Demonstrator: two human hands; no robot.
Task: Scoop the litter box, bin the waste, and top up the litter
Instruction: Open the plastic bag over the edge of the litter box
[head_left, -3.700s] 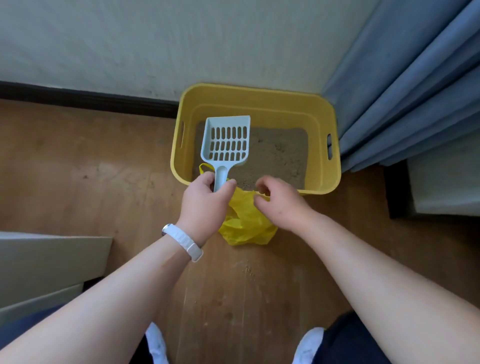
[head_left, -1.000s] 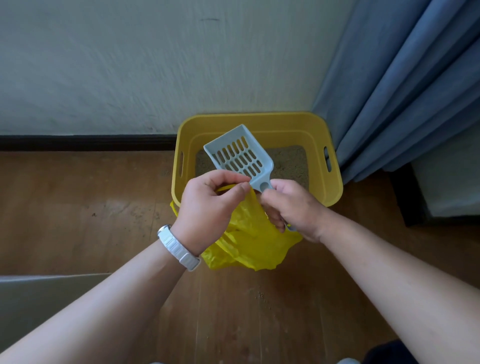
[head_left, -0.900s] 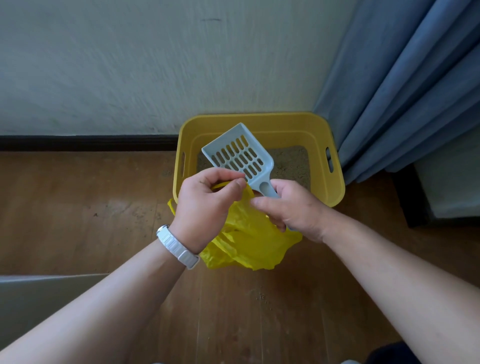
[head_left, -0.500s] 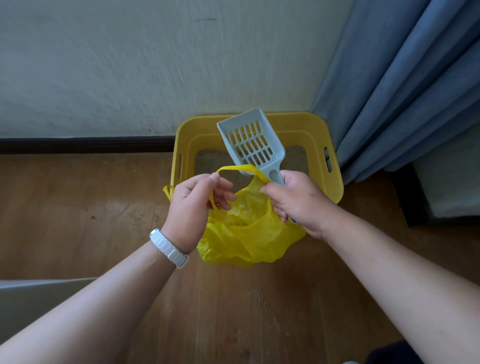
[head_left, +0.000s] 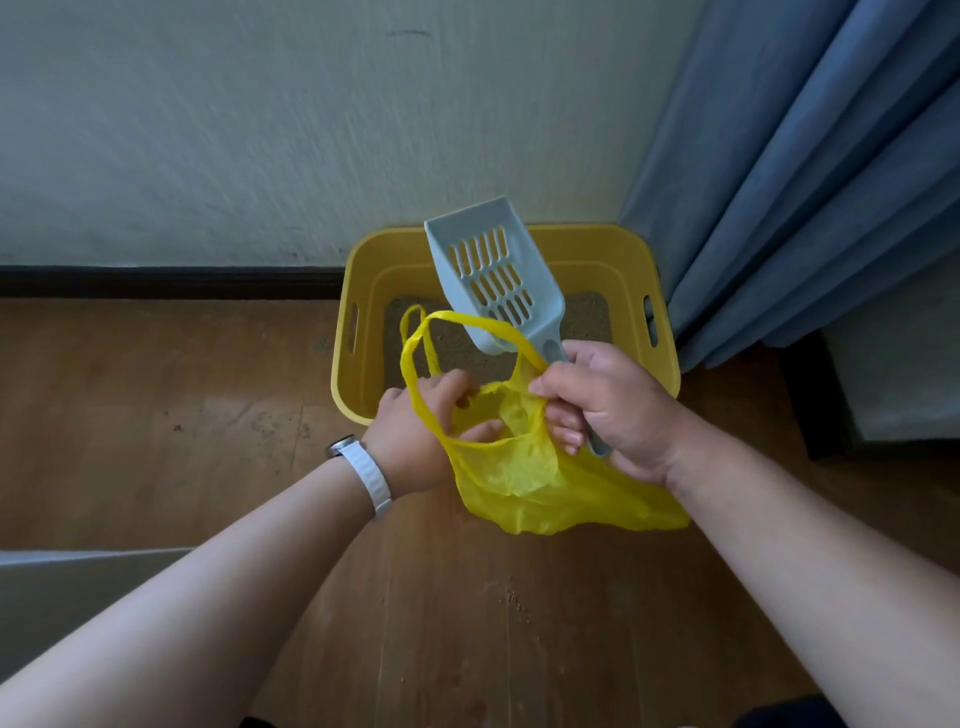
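Wooden floor (head_left: 156, 415) meets a pale wall (head_left: 260, 130) in a corner, with a blue curtain (head_left: 810, 182) hanging on the right.

The left hand (head_left: 415, 431), which wears a white watch (head_left: 371, 475), has gone through 1 handle loop of the yellow bag (head_left: 524, 483). Its fingers and thumb are curled on the film at the mouth. Half a second ago it only pinched that loop from outside.

The right hand (head_left: 613, 410) is clamped on the handle of the grey scoop (head_left: 493, 275), and its thumb and forefinger also pinch the bag's other handle. 3.7 s ago the scoop was in the left hand and the bag lay crumpled against the box. By 1 s ago the scoop had passed to the right hand.

Between the 2 hands the bag now hangs with its mouth pulled apart, just in front of the yellow litter box (head_left: 363, 249). The scoop's slotted blade tilts up over the box and looks empty. The litter (head_left: 452, 343) lies grey in the bottom of the box. A few grains (head_left: 514, 603) are scattered on the boards nearer the person.

I judge this to be setting up: the bin bag is being opened and hung on the left hand so the right is free to dig. Scooping, binning and topping up all appear still to come.
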